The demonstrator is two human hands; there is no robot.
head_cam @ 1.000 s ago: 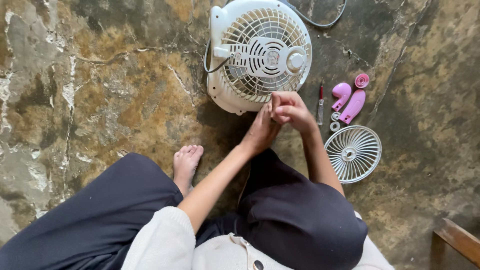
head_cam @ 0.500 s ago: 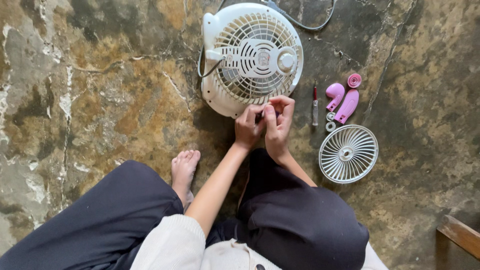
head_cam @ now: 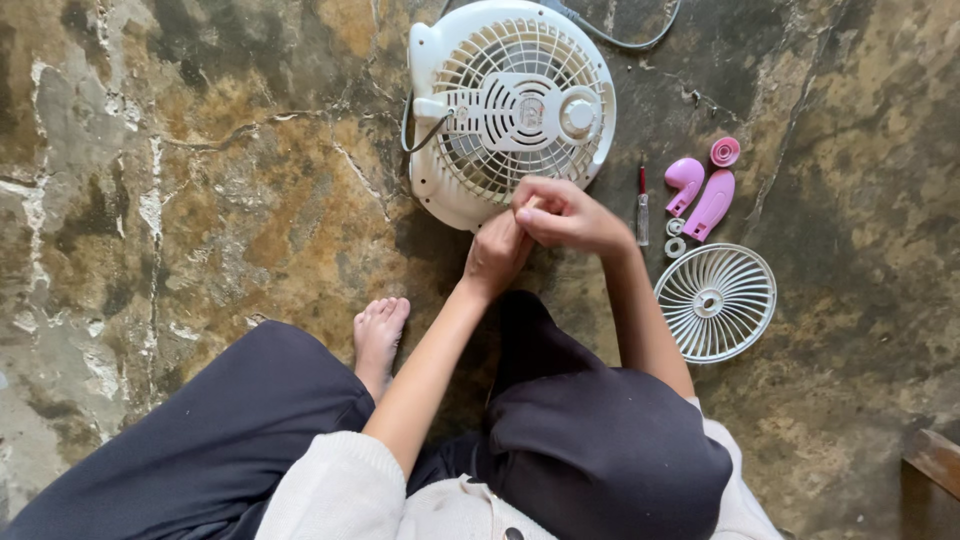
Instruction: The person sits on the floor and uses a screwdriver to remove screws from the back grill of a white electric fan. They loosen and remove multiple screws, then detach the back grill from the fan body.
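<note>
pressing together at the lower rim of a white fan (head_cam: 510,105) laid flat on the stone floor (head_cam: 200,180).
the left hand (head_cam: 497,252) and right hand (head_cam: 565,215) are curled, fingertips touching; what is pinched cannot be told. a screwdriver (head_cam: 642,208) is seen just beside them.

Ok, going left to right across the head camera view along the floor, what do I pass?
Bare foot → white fan → left hand → right hand → small screwdriver → pink plastic parts → round white grille.
</note>
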